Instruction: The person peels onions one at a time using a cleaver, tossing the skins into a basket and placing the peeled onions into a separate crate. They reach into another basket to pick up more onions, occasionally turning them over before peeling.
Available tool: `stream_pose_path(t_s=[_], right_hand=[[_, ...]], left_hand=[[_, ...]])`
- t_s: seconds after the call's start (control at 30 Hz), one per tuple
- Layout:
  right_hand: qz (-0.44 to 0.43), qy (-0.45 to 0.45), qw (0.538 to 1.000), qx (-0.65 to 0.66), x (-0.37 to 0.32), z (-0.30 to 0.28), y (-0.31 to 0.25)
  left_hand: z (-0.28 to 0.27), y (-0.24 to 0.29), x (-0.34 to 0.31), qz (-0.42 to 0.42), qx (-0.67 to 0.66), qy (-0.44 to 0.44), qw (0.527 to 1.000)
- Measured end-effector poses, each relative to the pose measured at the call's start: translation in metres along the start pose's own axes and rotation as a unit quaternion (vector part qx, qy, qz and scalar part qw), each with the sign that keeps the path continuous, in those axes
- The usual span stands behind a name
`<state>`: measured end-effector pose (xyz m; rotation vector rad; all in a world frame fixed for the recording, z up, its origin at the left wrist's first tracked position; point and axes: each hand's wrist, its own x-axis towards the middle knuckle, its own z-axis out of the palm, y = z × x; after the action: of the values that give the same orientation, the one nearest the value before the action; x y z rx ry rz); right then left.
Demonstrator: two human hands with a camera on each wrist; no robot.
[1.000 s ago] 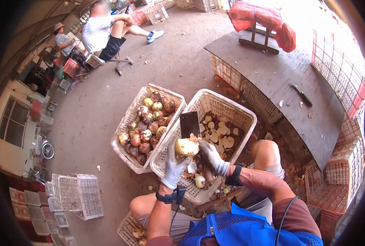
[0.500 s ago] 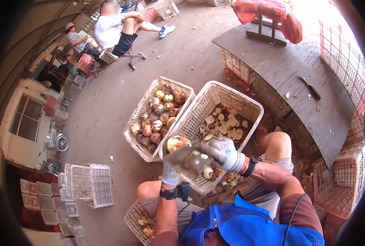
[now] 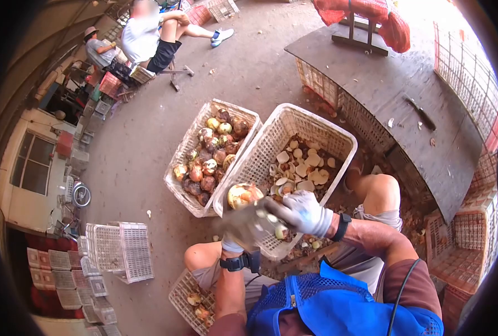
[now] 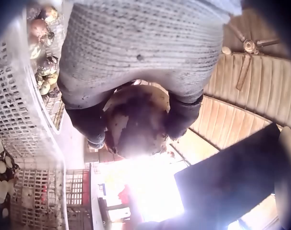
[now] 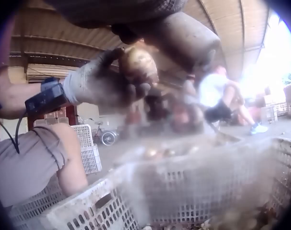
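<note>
The knife (image 3: 242, 223), a blur in the head view, passes close to the left hand (image 4: 140, 52), whose fingers are curled firmly round the bulb (image 3: 244, 195) above the scrap crate's left end; a misjudged angle could nick those fingers. The right hand (image 3: 310, 215) grips the knife, and a slack hold might let it twist. The scrap crate (image 3: 318, 127) holds pale slices (image 3: 305, 168) and bits. Just left of it, the bulb crate (image 3: 193, 143) is crowded with brownish bulbs (image 3: 212, 144); towards its lower left, a small crate (image 3: 183, 291) holds a few more.

White glare in wrist views, blurred cleaver (image 3: 243, 221), dark fisheye edges.
</note>
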<state>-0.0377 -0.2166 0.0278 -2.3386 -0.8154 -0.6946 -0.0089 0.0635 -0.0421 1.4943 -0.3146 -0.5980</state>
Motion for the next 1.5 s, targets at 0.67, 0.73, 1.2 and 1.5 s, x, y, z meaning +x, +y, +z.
stream_pose_path(t_s=[0.67, 0.73, 1.2, 1.5], right_hand=[[0.139, -0.185, 0.973, -0.011, -0.015, 0.030, 0.014], [0.129, -0.181, 0.974, -0.037, -0.012, 0.029, 0.009], [0.537, -0.028, 0.620, 0.571, -0.009, 0.060, 0.024], [0.541, -0.021, 0.622, 0.565, -0.004, 0.029, 0.035]], left_hand=[[0.021, -0.020, 0.046, 0.028, -0.346, 0.070, 0.935], [0.027, -0.020, 0.035, 0.029, -0.360, 0.076, 0.929], [0.053, 0.036, 0.047, 0.084, -0.176, 0.163, 0.967], [0.054, 0.046, 0.042, 0.050, 0.172, 0.109, 0.978]])
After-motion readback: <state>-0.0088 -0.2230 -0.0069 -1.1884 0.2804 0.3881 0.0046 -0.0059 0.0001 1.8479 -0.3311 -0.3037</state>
